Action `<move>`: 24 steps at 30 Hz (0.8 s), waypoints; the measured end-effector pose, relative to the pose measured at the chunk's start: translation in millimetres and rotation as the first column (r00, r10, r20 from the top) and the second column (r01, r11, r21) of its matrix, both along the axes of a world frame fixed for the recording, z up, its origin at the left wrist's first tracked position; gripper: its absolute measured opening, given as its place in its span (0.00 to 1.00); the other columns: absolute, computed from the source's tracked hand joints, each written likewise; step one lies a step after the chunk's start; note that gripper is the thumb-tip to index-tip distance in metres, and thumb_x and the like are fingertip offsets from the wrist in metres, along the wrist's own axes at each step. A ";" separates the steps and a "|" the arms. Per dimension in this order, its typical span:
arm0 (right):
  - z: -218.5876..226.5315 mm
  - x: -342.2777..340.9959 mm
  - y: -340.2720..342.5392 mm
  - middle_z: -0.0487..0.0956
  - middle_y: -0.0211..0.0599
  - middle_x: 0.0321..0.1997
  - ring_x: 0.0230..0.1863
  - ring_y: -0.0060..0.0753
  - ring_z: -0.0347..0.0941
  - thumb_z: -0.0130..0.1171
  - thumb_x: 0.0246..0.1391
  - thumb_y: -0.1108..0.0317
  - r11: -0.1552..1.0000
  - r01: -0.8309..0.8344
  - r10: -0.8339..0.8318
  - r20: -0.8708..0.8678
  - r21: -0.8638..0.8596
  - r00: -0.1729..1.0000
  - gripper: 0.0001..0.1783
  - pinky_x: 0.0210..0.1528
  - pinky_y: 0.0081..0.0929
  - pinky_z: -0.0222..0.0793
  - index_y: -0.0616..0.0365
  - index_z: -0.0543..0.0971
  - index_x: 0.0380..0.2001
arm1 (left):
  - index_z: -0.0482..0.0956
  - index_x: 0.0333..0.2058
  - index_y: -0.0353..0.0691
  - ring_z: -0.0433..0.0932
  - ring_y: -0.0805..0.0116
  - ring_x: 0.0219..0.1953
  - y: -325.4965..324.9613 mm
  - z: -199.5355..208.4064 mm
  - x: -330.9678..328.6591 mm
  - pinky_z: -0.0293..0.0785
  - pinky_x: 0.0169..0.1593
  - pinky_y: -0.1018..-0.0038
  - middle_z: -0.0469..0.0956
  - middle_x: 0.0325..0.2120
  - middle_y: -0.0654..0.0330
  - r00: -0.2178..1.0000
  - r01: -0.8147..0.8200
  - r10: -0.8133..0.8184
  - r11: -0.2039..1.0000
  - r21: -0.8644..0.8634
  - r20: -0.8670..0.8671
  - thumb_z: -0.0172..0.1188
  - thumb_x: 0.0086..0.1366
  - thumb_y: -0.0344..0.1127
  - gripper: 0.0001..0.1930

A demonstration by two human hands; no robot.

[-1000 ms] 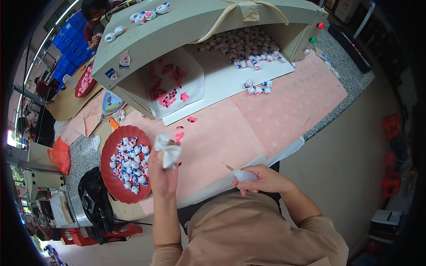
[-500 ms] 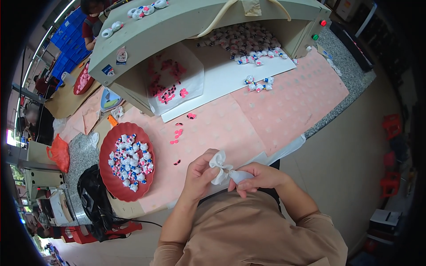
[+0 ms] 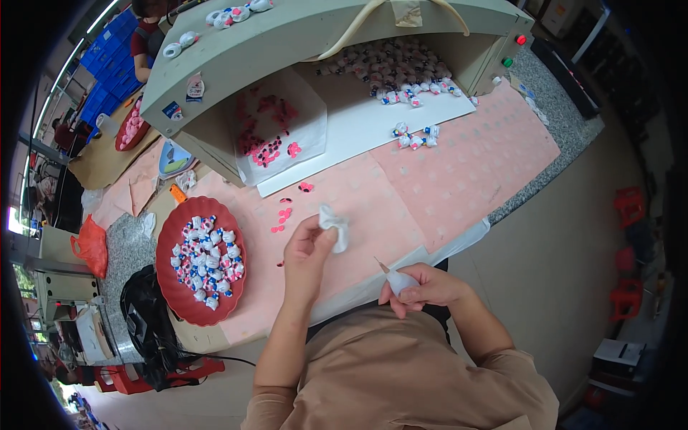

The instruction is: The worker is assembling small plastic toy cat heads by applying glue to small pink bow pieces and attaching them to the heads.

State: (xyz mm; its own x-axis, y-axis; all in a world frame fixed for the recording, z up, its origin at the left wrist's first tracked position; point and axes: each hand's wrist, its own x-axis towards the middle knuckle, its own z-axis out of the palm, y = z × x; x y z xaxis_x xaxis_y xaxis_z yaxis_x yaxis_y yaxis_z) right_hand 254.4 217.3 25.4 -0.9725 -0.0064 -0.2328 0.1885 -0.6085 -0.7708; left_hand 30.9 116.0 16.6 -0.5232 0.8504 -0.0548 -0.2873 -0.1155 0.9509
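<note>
While the left forearm rises from the lower edge, the left hand (image 3: 309,251) is raised over the front of the counter (image 3: 127,251), thumb and fingers pinched together on a crumpled white cloth (image 3: 335,229) that hangs past their tips. The right arm bends at the elbow and comes in from the lower right; the right hand (image 3: 430,288) is in front of the waist by the counter's near edge, its fingers curled around a small pale squeeze bottle (image 3: 403,284) whose thin tip points up and to the left, apart from the cloth. Pink sheets (image 3: 373,204) cover much of the speckled grey counter, with small pink pieces (image 3: 285,215) scattered beyond the left hand. To the left is a red scalloped dish (image 3: 166,287) heaped with white, blue and pink figurines (image 3: 208,261). At the back is a grey-green open-fronted housing (image 3: 279,64), with more figurines inside and a white board (image 3: 358,147) jutting from its opening. Farther off, another person (image 3: 143,44) is near stacked blue crates (image 3: 107,68), and red stools (image 3: 628,299) line the right side of the pale floor (image 3: 552,258).
</note>
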 end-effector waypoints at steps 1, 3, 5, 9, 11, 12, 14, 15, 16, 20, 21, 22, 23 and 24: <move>1.6 -4.8 0.6 0.79 0.31 0.29 0.21 0.11 0.62 0.55 0.61 0.66 1.000 -0.008 0.008 0.000 0.015 1.000 0.15 0.24 0.11 0.58 0.64 0.75 0.47 | 0.71 0.54 0.36 0.73 0.70 0.50 3.3 -1.0 0.7 0.68 0.55 0.74 0.75 0.46 0.61 0.995 0.027 -0.031 0.999 -0.041 -0.094 0.61 0.63 0.30 0.20; 2.4 -4.4 -6.1 0.77 0.38 0.31 0.22 0.15 0.62 0.58 0.60 0.63 0.997 0.077 -0.077 0.000 0.023 0.997 0.19 0.25 0.14 0.59 0.64 0.72 0.50 | 0.68 0.58 0.37 0.71 0.63 0.55 0.9 0.7 7.6 0.62 0.61 0.69 0.70 0.54 0.55 0.848 -0.003 -0.050 0.995 -0.098 -0.527 0.60 0.64 0.31 0.24; -0.9 -8.3 -7.5 0.76 0.34 0.32 0.24 0.14 0.63 0.56 0.61 0.66 0.991 0.107 -0.111 0.039 0.083 0.993 0.17 0.27 0.13 0.60 0.60 0.71 0.51 | 0.66 0.59 0.37 0.70 0.62 0.56 -9.5 -1.1 15.2 0.60 0.62 0.68 0.66 0.58 0.53 0.826 0.135 -0.139 0.990 -0.049 -0.547 0.57 0.66 0.31 0.24; 23.9 -49.7 -26.6 0.77 0.29 0.34 0.30 0.16 0.68 0.56 0.61 0.65 0.881 0.073 -0.122 0.075 0.468 0.990 0.19 0.32 0.17 0.66 0.61 0.70 0.52 | 0.67 0.57 0.37 0.68 0.72 0.54 -48.8 25.1 32.8 0.67 0.56 0.74 0.66 0.58 0.56 0.921 0.389 -0.388 0.921 0.012 -0.040 0.46 0.72 0.33 0.17; 43.1 -75.5 -31.4 0.78 0.30 0.34 0.33 0.19 0.71 0.58 0.60 0.66 0.767 -0.111 0.049 0.115 0.632 0.992 0.18 0.37 0.22 0.71 0.63 0.72 0.50 | 0.68 0.55 0.37 0.70 0.70 0.54 -70.6 21.3 21.8 0.68 0.55 0.73 0.69 0.55 0.56 0.981 0.191 -0.186 0.974 0.125 -0.048 0.45 0.72 0.32 0.15; 56.6 -90.6 -27.6 0.78 0.30 0.34 0.33 0.19 0.72 0.58 0.60 0.66 0.625 -0.185 0.143 0.122 0.758 0.982 0.17 0.38 0.22 0.71 0.63 0.73 0.49 | 0.69 0.51 0.36 0.70 0.67 0.54 -86.1 36.9 15.7 0.66 0.58 0.70 0.72 0.52 0.54 0.993 0.087 -0.094 0.991 0.099 0.066 0.44 0.71 0.30 0.12; 82.5 -127.8 -30.0 0.78 0.28 0.35 0.32 0.17 0.72 0.55 0.61 0.70 0.685 -0.064 0.101 -0.008 0.725 0.995 0.13 0.34 0.18 0.69 0.62 0.76 0.47 | 0.69 0.49 0.35 0.70 0.64 0.55 -125.2 21.4 -0.1 0.65 0.59 0.67 0.73 0.51 0.52 0.995 -0.061 0.079 0.959 0.276 -0.057 0.43 0.71 0.30 0.11; 98.5 -149.0 -31.2 0.79 0.29 0.36 0.32 0.18 0.73 0.55 0.61 0.71 0.683 -0.051 0.057 0.016 0.728 0.998 0.12 0.34 0.18 0.69 0.63 0.77 0.46 | 0.69 0.48 0.35 0.71 0.63 0.54 -149.2 20.1 -7.0 0.65 0.58 0.65 0.74 0.48 0.50 0.982 -0.111 0.144 0.963 0.245 -0.121 0.45 0.71 0.33 0.11; 103.4 -168.2 -34.8 0.81 0.33 0.37 0.35 0.21 0.75 0.54 0.61 0.70 0.622 0.042 0.027 -0.074 0.782 0.997 0.12 0.36 0.21 0.70 0.64 0.78 0.45 | 0.69 0.47 0.35 0.72 0.62 0.53 -166.9 18.0 -14.7 0.66 0.57 0.65 0.74 0.47 0.51 0.950 -0.164 0.230 0.944 0.287 -0.212 0.46 0.71 0.35 0.12; 96.2 -268.3 -56.5 0.76 0.49 0.46 0.43 0.45 0.76 0.54 0.60 0.68 0.067 0.356 0.096 -0.361 0.932 0.928 0.15 0.47 0.37 0.73 0.67 0.75 0.46 | 0.70 0.46 0.34 0.73 0.62 0.48 -230.7 2.6 -36.2 0.67 0.54 0.66 0.76 0.43 0.52 0.793 -0.495 0.545 0.837 0.235 -0.271 0.48 0.71 0.41 0.15; 69.5 -294.5 -55.2 0.75 0.53 0.48 0.47 0.50 0.74 0.53 0.60 0.68 -0.122 0.472 0.132 -0.457 0.873 0.880 0.17 0.51 0.41 0.71 0.68 0.73 0.49 | 0.70 0.45 0.34 0.73 0.62 0.48 -239.6 -0.5 -40.3 0.67 0.54 0.65 0.76 0.42 0.52 0.773 -0.549 0.598 0.798 0.248 -0.213 0.49 0.71 0.41 0.15; 46.4 -316.0 -57.3 0.75 0.54 0.49 0.48 0.55 0.73 0.53 0.59 0.68 -0.219 0.396 0.078 -0.389 0.892 0.918 0.19 0.53 0.42 0.69 0.66 0.72 0.51 | 0.70 0.45 0.34 0.73 0.62 0.49 -244.8 -4.5 -45.1 0.67 0.55 0.65 0.76 0.42 0.52 0.773 -0.556 0.601 0.795 0.242 -0.202 0.48 0.71 0.40 0.14; 38.2 -324.1 -57.4 0.74 0.55 0.51 0.50 0.60 0.71 0.53 0.59 0.68 -0.320 0.321 0.004 -0.338 0.891 0.941 0.21 0.55 0.42 0.67 0.64 0.70 0.54 | 0.70 0.45 0.34 0.73 0.62 0.49 -246.2 -3.6 -47.1 0.67 0.55 0.65 0.77 0.42 0.52 0.780 -0.546 0.594 0.800 0.251 -0.198 0.48 0.71 0.40 0.14; 35.4 -335.4 -63.1 0.73 0.57 0.50 0.50 0.60 0.72 0.54 0.59 0.66 -0.245 0.129 -0.028 -0.140 0.961 0.990 0.23 0.53 0.43 0.68 0.66 0.68 0.56 | 0.70 0.46 0.34 0.73 0.61 0.49 -248.0 -4.3 -49.3 0.66 0.57 0.64 0.77 0.42 0.52 0.805 -0.528 0.571 0.813 0.245 -0.159 0.49 0.71 0.38 0.13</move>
